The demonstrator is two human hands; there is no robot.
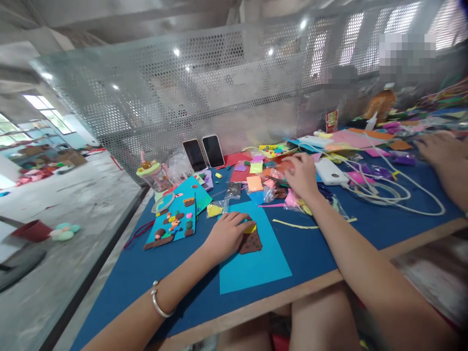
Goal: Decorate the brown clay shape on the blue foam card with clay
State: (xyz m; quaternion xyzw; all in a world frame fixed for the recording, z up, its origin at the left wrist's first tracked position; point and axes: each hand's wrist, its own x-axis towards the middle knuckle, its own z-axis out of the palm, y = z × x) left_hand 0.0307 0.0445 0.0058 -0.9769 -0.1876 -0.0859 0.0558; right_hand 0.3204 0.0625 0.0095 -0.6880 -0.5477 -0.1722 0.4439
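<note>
Left hand: palm down, fingers spread flat, pressing on brown piece with yellow bit at fingertips; nothing gripped. Brown piece lying on light blue sheet, directly under and right of left hand. Finished card just left of left hand. Right hand: reaching forward, fingers curled into pile of coloured scraps; grasp not discernible. White power bank just right of right hand, cables beyond. Two phones ahead of left hand, against mesh screen. Another person's hand at far right of bench.
</note>
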